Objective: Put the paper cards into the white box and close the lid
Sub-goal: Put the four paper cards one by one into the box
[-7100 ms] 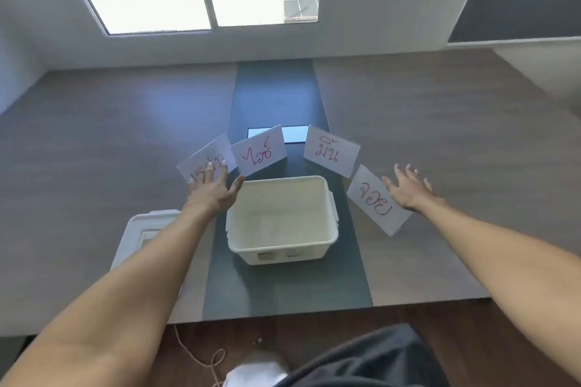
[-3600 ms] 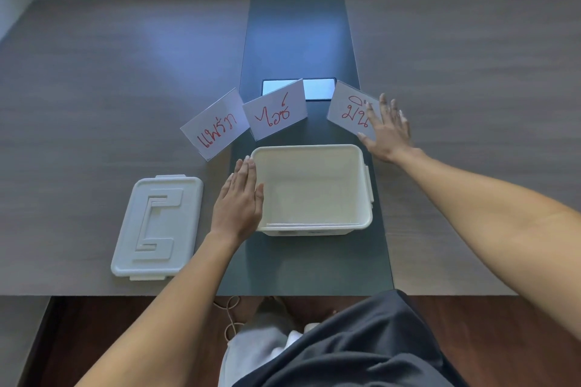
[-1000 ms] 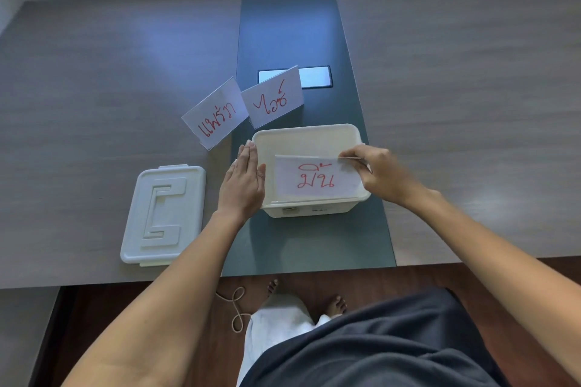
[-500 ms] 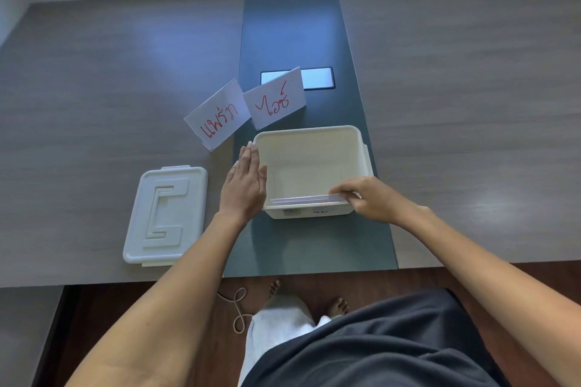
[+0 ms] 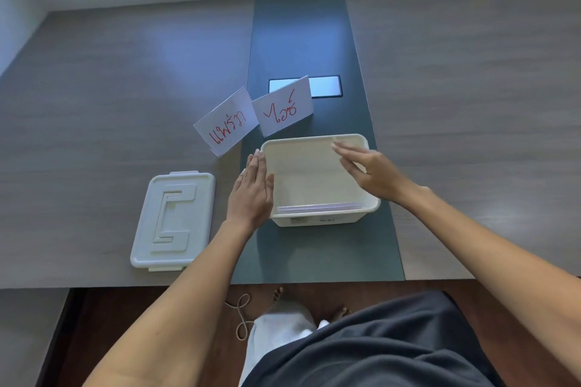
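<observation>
Now left hand (image 5: 251, 192) flat against white box (image 5: 317, 220), right hand (image 5: 371, 171) spread (empty) above it

Left hand (image 5: 251, 190) flat against the white box (image 5: 317, 220), right hand (image 5: 371, 171) open above it, two cards (image 5: 254, 119) behind.

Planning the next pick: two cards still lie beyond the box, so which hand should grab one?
Probably the right hand: open, empty, above the box. The left hand steadies its side.

By the left hand (image 5: 251, 195), a smooth, matt plastic box (image 5: 317, 220) and lid (image 5: 173, 220); beyond, matt paper cards (image 5: 256, 118) on a wood-grain table (image 5: 110, 88).
</observation>
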`<state>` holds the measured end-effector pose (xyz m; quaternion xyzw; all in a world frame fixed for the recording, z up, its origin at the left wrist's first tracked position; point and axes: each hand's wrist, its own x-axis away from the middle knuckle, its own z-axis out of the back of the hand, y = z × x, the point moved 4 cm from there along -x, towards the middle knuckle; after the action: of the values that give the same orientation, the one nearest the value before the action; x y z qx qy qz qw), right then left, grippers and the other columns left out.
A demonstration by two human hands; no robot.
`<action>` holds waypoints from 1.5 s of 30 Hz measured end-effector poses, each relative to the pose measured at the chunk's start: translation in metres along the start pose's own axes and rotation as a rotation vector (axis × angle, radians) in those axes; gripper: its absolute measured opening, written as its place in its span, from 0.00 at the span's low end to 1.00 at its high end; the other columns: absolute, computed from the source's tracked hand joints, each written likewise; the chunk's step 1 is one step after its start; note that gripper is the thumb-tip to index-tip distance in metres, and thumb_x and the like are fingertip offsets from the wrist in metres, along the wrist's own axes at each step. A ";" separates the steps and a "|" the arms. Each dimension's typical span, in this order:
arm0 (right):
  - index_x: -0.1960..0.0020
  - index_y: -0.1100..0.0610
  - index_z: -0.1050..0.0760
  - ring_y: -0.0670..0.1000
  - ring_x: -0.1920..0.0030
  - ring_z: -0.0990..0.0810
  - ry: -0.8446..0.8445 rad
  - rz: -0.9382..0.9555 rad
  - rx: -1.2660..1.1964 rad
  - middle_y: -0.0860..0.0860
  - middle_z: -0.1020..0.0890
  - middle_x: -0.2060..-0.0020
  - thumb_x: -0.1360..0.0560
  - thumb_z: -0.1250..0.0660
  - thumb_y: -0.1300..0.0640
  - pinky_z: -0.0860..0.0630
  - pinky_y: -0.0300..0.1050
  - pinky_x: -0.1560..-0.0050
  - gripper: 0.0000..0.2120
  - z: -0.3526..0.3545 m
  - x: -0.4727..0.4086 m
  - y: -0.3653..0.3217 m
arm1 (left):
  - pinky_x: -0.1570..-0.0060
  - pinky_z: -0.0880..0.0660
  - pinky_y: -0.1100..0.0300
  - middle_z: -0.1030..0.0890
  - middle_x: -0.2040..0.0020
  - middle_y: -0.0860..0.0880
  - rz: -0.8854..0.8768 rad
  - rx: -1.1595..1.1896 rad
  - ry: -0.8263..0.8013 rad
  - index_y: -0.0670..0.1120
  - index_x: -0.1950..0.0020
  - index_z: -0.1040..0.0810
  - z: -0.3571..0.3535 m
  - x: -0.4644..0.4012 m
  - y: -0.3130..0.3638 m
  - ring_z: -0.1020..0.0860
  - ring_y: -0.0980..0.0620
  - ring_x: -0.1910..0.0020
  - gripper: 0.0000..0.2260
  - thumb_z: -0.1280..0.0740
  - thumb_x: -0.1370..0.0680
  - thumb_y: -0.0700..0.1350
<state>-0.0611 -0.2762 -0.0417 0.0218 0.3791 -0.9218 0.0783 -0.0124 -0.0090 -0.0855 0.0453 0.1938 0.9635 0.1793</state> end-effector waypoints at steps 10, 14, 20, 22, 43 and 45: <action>0.21 0.50 0.42 0.53 0.20 0.50 -0.072 0.024 0.381 0.52 0.47 0.20 0.16 0.46 0.48 0.49 0.54 0.22 0.25 0.002 -0.096 0.014 | 0.22 0.49 0.54 0.53 0.18 0.52 0.019 0.007 -0.009 0.46 0.19 0.54 -0.005 -0.004 -0.005 0.54 0.55 0.20 0.28 0.59 0.17 0.55; 0.20 0.49 0.46 0.54 0.20 0.54 -0.129 0.019 0.480 0.52 0.51 0.19 0.16 0.48 0.46 0.53 0.54 0.22 0.26 0.001 -0.130 0.008 | 0.22 0.48 0.55 0.52 0.18 0.52 0.008 0.015 0.000 0.47 0.19 0.54 -0.004 -0.001 -0.002 0.53 0.56 0.20 0.29 0.62 0.19 0.57; 0.19 0.50 0.51 0.56 0.20 0.56 -0.220 -0.056 0.597 0.53 0.55 0.19 0.17 0.49 0.45 0.56 0.57 0.22 0.28 -0.005 -0.178 0.010 | 0.22 0.48 0.56 0.51 0.18 0.51 0.001 -0.018 0.013 0.46 0.19 0.54 -0.002 0.001 0.000 0.53 0.55 0.20 0.29 0.62 0.18 0.56; 0.19 0.50 0.55 0.57 0.20 0.59 -0.268 -0.113 0.613 0.53 0.58 0.19 0.17 0.48 0.45 0.58 0.58 0.22 0.30 -0.009 -0.193 0.014 | 0.22 0.48 0.56 0.51 0.18 0.51 0.000 -0.021 0.019 0.46 0.19 0.54 -0.001 0.001 0.000 0.53 0.55 0.20 0.29 0.62 0.18 0.56; 0.20 0.54 0.50 0.61 0.21 0.56 -0.348 -0.147 0.750 0.61 0.46 0.22 0.17 0.46 0.56 0.59 0.58 0.23 0.27 -0.046 -0.252 0.024 | 0.22 0.50 0.58 0.52 0.18 0.51 0.002 -0.020 0.022 0.46 0.19 0.54 -0.004 0.002 -0.002 0.54 0.56 0.20 0.26 0.58 0.16 0.53; 0.21 0.53 0.47 0.62 0.21 0.50 -0.339 -0.132 0.770 0.61 0.43 0.24 0.19 0.43 0.61 0.57 0.58 0.23 0.29 -0.044 -0.255 0.023 | 0.22 0.50 0.58 0.52 0.18 0.51 0.002 -0.016 0.014 0.46 0.19 0.55 -0.004 0.002 -0.002 0.54 0.56 0.20 0.26 0.58 0.16 0.53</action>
<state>0.1934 -0.2287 -0.0635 -0.1266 -0.0103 -0.9897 0.0666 -0.0137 -0.0080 -0.0904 0.0374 0.1870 0.9655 0.1771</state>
